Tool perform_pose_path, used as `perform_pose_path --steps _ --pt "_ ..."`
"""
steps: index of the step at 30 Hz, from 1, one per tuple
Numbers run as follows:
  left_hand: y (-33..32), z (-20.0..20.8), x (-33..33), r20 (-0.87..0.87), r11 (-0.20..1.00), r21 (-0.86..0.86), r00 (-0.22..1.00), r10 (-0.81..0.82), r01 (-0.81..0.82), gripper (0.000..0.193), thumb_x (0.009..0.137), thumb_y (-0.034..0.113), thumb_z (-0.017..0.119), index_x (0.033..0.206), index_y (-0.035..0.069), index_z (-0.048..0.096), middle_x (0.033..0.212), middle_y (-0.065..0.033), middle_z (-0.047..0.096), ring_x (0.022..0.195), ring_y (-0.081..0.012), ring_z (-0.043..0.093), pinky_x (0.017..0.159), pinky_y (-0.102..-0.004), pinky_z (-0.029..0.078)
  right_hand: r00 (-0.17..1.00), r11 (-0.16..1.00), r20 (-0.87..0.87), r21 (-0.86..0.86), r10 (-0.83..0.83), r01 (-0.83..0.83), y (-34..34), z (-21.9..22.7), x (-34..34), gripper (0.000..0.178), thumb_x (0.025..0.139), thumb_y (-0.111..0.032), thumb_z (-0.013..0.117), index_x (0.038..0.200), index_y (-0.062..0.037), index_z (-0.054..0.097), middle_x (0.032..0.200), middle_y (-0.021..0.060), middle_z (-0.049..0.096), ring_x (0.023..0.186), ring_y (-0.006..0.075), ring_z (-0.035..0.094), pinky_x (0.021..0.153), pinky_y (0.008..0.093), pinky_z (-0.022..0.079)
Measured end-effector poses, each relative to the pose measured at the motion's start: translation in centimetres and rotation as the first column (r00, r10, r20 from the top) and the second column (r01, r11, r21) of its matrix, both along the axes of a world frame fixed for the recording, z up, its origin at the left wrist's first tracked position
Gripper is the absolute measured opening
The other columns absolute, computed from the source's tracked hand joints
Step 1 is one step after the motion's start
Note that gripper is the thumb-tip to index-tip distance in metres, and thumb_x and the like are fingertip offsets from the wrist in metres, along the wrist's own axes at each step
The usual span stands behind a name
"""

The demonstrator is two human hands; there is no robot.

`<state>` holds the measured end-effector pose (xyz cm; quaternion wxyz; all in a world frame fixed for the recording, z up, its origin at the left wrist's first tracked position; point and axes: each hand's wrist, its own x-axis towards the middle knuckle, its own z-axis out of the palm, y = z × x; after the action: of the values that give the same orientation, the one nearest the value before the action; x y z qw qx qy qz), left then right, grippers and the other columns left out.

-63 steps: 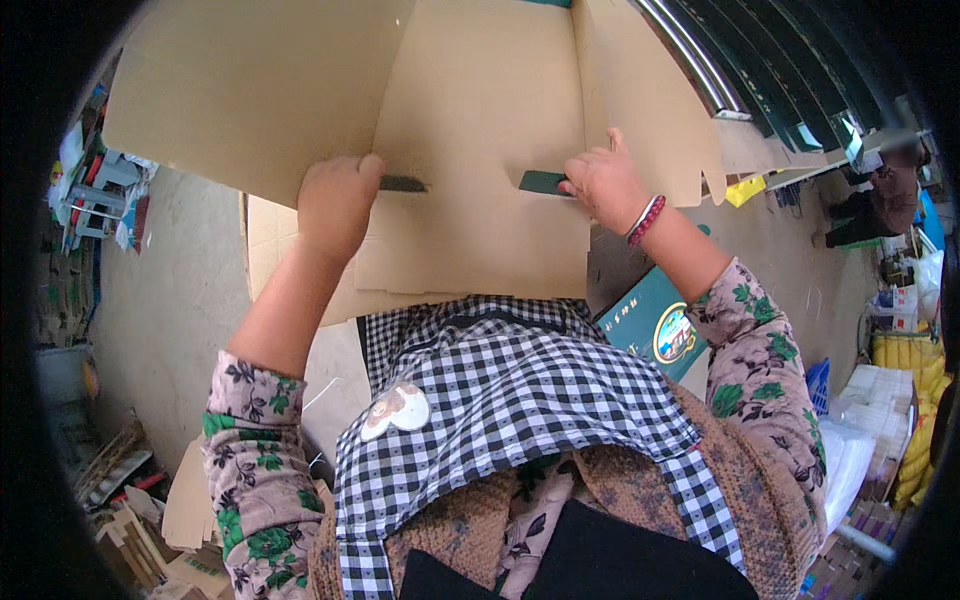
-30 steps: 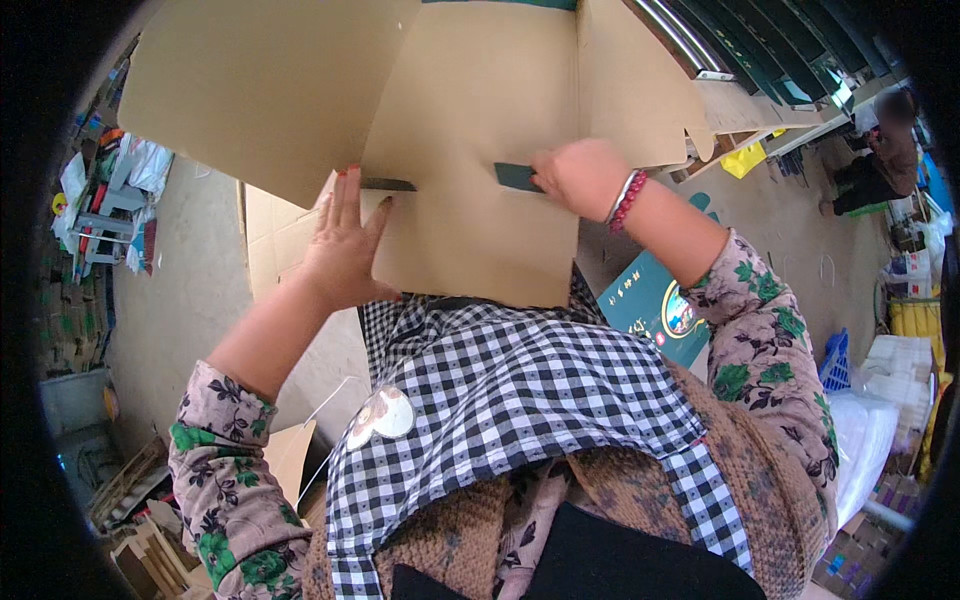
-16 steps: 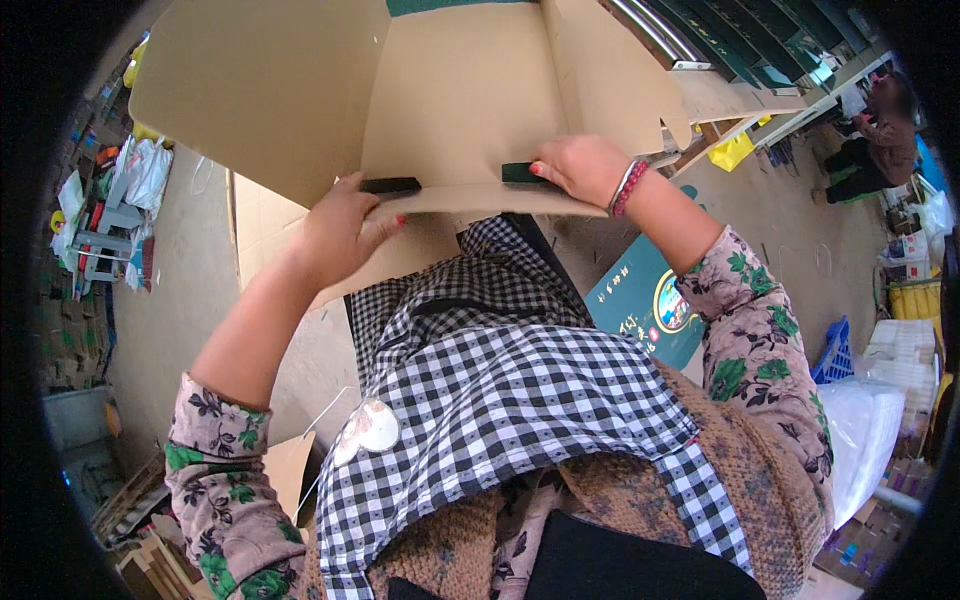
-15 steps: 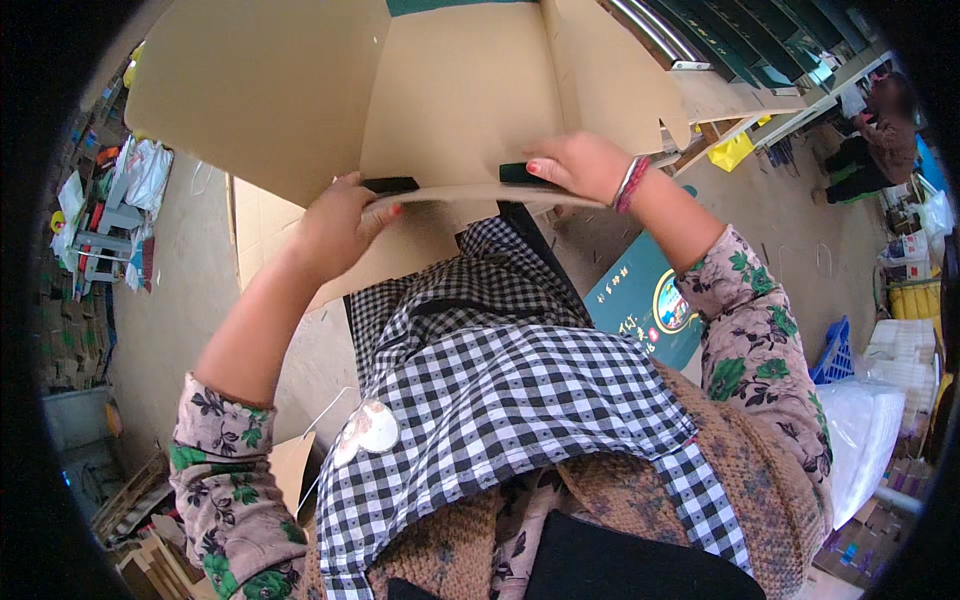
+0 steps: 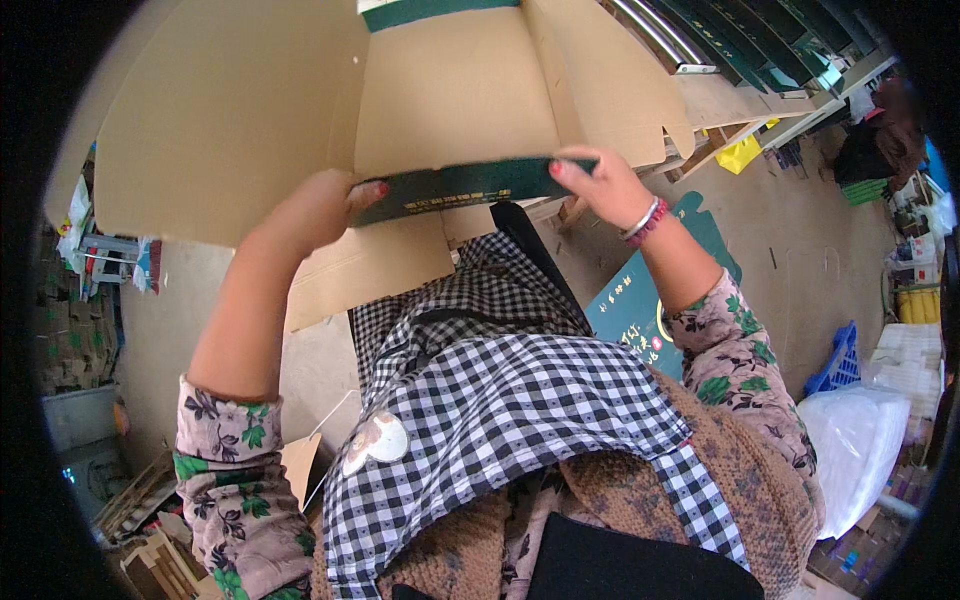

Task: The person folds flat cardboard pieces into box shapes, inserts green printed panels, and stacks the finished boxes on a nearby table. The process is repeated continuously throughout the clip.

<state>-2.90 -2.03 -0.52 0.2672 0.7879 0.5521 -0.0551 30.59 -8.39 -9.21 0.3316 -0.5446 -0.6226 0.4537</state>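
Observation:
A large cardboard box [image 5: 455, 90], bare brown inside and dark green outside, stands part-folded before me with its side panels raised. Its near wall [image 5: 450, 192] shows a dark green face toward me. My left hand [image 5: 315, 210] is closed on the left end of that wall, thumb on the green face. My right hand [image 5: 605, 185] grips the wall's right end, its thumb also pressed on the green side. The fingers of both hands are partly hidden behind the wall.
A flat brown cardboard sheet [image 5: 370, 265] lies below the box. Flat green printed cardboard [image 5: 640, 300] rests at lower right. Green folded boxes [image 5: 740, 45] line the far-right bench. A blue basket [image 5: 838, 362] and clear plastic bags [image 5: 855, 450] sit right. Another person [image 5: 885, 140] is far right.
The near wall has folded upright, so its green outer face now shows. Both hands have shifted on it, thumbs now on the outside. The left side panel has swung outward.

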Motion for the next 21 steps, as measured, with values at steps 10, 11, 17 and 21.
perform_pose_path --steps 10,11,17,21 --pt "5.3 -1.0 -1.4 -0.154 0.983 -0.184 0.987 -0.049 0.020 0.064 0.089 0.057 0.053 0.086 -0.005 0.067 0.081 -0.0176 0.067 0.074 -0.0271 0.064 0.070 -0.0391 0.048 0.919 0.932 -0.260 0.132 -0.297 0.338 2.3 -0.8 -2.4 0.029 0.082 -0.022 0.072 0.097 0.0022 0.066 0.088 0.0092 0.069 0.078 0.0168 0.064 0.075 0.0301 0.051" --pt "5.4 -0.6 -1.3 -0.187 0.980 -0.164 0.972 -0.143 0.113 0.065 0.088 0.058 0.053 0.085 -0.006 0.067 0.081 -0.0182 0.067 0.075 -0.0270 0.064 0.070 -0.0392 0.048 0.885 0.961 -0.404 0.050 -0.229 0.272 2.2 -1.1 -1.8 0.026 0.083 -0.019 0.071 0.097 0.0021 0.067 0.089 0.0070 0.070 0.079 0.0138 0.063 0.075 0.0288 0.051" --pt "6.3 -2.0 -1.4 -0.110 0.976 -0.209 0.991 -0.078 0.053 0.068 0.081 0.062 0.060 0.089 -0.006 0.068 0.084 -0.0228 0.067 0.080 -0.0328 0.065 0.074 -0.0417 0.049 0.946 0.940 -0.022 0.114 -0.322 0.323 2.9 -0.4 -1.4 0.040 0.079 -0.029 0.073 0.101 0.0036 0.065 0.089 0.0157 0.069 0.080 0.0237 0.066 0.077 0.0328 0.051" --pt "5.7 -4.8 -0.6 0.028 0.981 0.188 0.999 0.033 -0.037 0.042 0.080 0.039 0.070 0.090 -0.002 0.068 0.093 -0.0188 0.066 0.091 -0.0338 0.062 0.080 -0.0407 0.048 0.721 0.737 0.293 0.521 -0.628 0.431 3.4 -1.4 -3.8 0.053 0.075 -0.039 0.073 0.104 0.0034 0.063 0.090 0.0276 0.065 0.085 0.0395 0.064 0.080 0.0412 0.051"
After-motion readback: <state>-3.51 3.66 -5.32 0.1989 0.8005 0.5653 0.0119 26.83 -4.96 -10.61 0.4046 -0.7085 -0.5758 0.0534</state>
